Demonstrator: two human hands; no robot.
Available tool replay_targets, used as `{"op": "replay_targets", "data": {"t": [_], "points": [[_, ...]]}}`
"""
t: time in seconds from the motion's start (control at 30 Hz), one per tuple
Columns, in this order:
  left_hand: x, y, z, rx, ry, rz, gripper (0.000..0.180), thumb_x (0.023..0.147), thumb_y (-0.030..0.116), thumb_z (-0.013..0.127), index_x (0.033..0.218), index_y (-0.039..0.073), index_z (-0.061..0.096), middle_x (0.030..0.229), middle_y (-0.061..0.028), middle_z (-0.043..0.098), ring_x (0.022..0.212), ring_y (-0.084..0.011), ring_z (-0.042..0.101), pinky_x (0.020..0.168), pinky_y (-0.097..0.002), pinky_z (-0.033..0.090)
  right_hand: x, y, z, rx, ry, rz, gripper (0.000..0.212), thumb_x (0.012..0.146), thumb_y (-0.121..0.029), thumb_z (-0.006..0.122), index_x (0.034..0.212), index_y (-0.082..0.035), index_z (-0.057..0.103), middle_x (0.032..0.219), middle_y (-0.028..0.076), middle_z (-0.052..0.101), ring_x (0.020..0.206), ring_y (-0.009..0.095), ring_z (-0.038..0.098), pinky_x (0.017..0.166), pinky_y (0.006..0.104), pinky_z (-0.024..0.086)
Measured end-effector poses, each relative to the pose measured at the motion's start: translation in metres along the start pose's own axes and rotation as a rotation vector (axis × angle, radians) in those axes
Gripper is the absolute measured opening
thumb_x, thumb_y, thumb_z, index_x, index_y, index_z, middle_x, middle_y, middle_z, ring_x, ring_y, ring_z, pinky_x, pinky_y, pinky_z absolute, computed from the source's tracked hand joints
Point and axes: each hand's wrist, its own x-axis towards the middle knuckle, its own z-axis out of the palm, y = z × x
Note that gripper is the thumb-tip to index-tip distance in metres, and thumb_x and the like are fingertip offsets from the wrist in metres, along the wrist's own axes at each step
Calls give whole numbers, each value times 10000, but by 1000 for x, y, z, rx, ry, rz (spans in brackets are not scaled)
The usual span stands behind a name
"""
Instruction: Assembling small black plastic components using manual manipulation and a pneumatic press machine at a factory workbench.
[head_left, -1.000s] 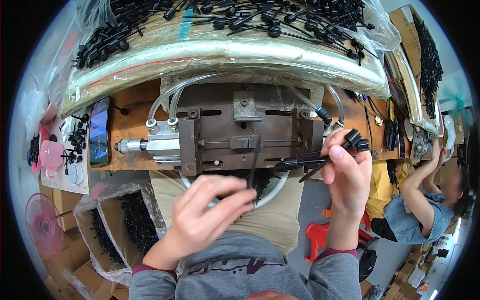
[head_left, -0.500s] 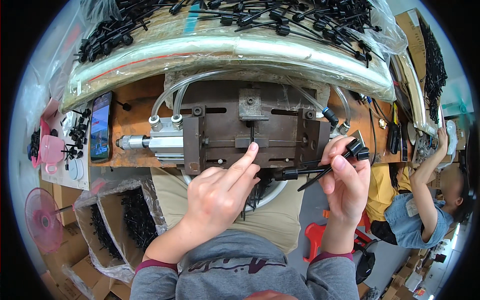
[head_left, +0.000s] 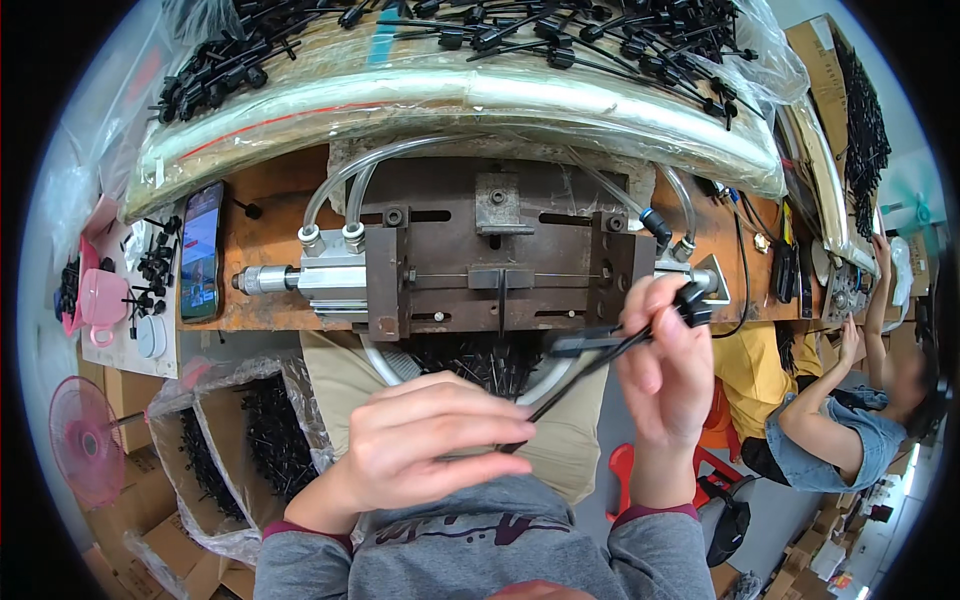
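While one black rod (head_left: 502, 310) lies across the small block (head_left: 483, 278) at the middle of the brown metal fixture (head_left: 440, 250), a second piece, a long headed rod (head_left: 585, 378), hangs between the two hands, nearer the wearer than the fixture. The right hand (head_left: 665, 375) grips it near its head, together with another black piece (head_left: 580, 345); the left hand (head_left: 435, 440) pinches its far end. Judging by this, one piece is placed and those in hand are not. Many loose pieces (head_left: 465, 362) lie just below the fixture, and a large pile (head_left: 570, 40) beyond it; which of these are finished, I cannot tell. On the tabletop (head_left: 262, 285), left of the fixture, a phone (head_left: 202, 255) shows a lit screen, too small to read. Dark lettering crosses the grey sweatshirt (head_left: 450, 575) below the fixture; no brand is clear.
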Motion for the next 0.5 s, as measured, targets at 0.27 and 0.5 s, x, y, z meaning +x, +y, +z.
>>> {"op": "replay_targets", "data": {"t": [0.27,0.5], "points": [[-5,-21,15,480,97,33,316,646,120,858,900,0,713,1132,-167,682,696,-213,677,657,-271,544,2,-3,-2,-198,119,-201,178,844,48,661,999,30,576,968,170,609,618,148,596,588,238,495],[8,-32,20,798,3,73,258,661,107,822,880,34,708,1176,-113,690,606,-152,627,569,-252,456,-6,-6,-6,-279,4,-117,192,836,35,673,994,46,564,929,173,614,602,174,615,563,250,508]]}}
